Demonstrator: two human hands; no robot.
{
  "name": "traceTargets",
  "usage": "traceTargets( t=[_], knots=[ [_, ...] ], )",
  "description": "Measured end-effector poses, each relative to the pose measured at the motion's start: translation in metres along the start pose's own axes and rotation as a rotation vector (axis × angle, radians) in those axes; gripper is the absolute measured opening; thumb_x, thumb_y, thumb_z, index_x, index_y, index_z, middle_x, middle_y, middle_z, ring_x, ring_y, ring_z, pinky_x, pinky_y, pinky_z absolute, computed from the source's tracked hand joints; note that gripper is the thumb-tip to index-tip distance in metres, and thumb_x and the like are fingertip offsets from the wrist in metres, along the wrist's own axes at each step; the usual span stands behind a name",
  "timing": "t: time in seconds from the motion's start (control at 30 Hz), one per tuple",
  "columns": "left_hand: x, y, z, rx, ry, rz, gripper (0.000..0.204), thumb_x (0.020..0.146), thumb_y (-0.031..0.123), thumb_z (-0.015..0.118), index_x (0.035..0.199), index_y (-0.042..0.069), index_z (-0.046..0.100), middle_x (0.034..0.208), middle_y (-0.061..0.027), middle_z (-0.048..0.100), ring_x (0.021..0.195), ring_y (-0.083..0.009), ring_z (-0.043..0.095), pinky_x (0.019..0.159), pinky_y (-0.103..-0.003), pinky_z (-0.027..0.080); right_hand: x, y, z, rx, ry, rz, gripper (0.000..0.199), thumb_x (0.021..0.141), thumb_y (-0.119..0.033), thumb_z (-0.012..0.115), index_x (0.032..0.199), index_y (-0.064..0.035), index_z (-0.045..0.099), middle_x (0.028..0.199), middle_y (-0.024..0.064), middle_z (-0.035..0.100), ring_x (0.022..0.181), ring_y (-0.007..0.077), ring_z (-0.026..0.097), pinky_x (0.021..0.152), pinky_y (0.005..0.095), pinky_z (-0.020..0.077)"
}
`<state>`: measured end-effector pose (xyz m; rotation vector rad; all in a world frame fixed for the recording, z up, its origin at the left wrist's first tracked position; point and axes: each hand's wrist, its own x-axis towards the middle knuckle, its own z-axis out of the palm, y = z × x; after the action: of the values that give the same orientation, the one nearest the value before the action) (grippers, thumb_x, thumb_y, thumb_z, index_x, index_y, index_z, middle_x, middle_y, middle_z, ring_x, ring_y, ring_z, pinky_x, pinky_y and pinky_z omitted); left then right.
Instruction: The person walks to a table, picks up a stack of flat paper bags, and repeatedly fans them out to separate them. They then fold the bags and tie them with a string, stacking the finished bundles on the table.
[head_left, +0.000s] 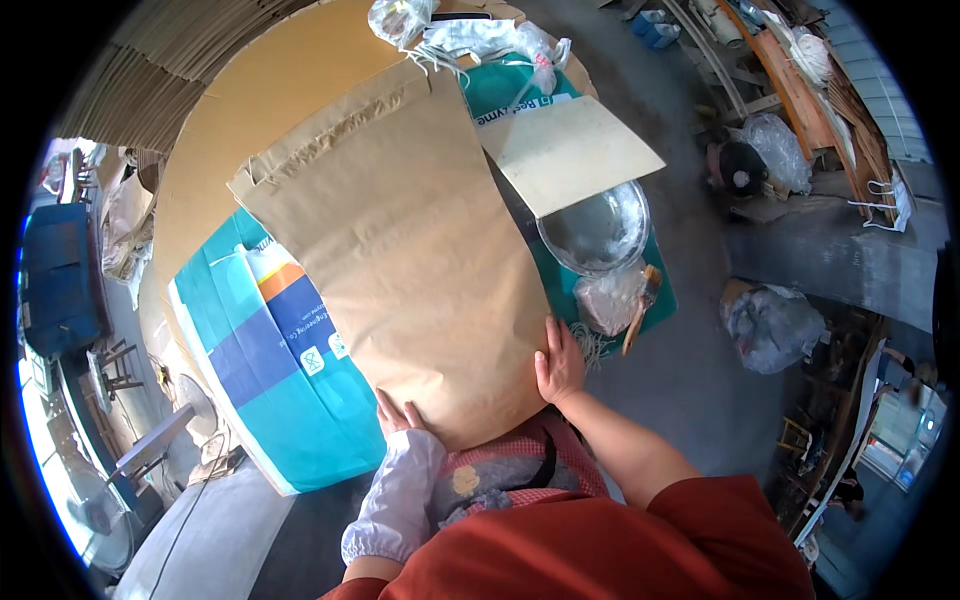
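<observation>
A: Far left — a teal sack point(290, 400) with blue and orange panels lies flat, partly under the big brown paper sack point(400, 250).

B: And the left hand point(397, 412)?

A: Flat on the near corner of the brown sack, fingers spread, gripping nothing. A white ruffled sleeve cover runs up that forearm.

B: Where is the brown sack itself?

A: Stretched lengthwise away from the person, its torn, stitched end at the far side, the near end against the lap.

B: Right hand point(560, 365)?

A: Also open — palm pressed on the sack's near right edge, fingers pointing away, bare forearm angled in from the lower right. Closed on nothing.

B: Step in hand?

A: My read: smoothing or squaring the sack flat. The next move likely calls for even pressure from both palms, edges kept aligned.

B: Further right?

A: A pale board point(570, 150) lies over a clear round bowl point(598, 232), with a brush point(640, 305) beside a crumpled plastic bag point(605, 300).
</observation>
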<state>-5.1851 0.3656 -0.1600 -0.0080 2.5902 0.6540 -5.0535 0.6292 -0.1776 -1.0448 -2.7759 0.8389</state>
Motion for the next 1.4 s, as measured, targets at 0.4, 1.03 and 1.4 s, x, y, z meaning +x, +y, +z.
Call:
traceTargets(
  t=[0.4,1.03,1.4],
  knots=[
    [0.007,-0.020,0.019,0.072,0.012,0.011,0.072,0.086,0.033,0.052,0.144,0.006,0.022,0.118,-0.0275,0.044,0.104,-0.0431,0.047,0.090,-0.047,0.042,-0.004,0.006,0.003,-0.042,0.001,0.023,0.063,0.087,-0.034,0.044,0.141,-0.0043,0.029,0.133,0.0262,0.039,0.110,0.0426,0.046,0.097,0.0470,0.0365],
    [0.279,-0.067,-0.015,0.222,0.054,0.009,0.051,0.083,0.049,0.060,0.084,-0.001,0.069,0.068,-0.0172,0.064,0.059,-0.0256,0.060,0.057,-0.040,0.045,0.216,-0.046,0.031,0.120,-0.143,0.449,0.075,0.073,-0.051,0.070,0.119,0.0056,0.051,0.121,0.0237,0.054,0.113,0.0330,0.054,0.093,0.0377,0.0446],
    [0.304,-0.052,-0.035,0.095,-0.345,-0.263,0.031,0.085,0.032,0.058,0.088,0.004,0.070,0.076,-0.0158,0.068,0.077,-0.0270,0.066,0.072,-0.040,0.052,0.216,-0.047,0.036,0.065,-0.089,0.457,0.079,0.079,-0.044,0.066,0.130,0.0096,0.038,0.131,0.0278,0.043,0.123,0.0363,0.044,0.100,0.0394,0.0391]
  ],
)
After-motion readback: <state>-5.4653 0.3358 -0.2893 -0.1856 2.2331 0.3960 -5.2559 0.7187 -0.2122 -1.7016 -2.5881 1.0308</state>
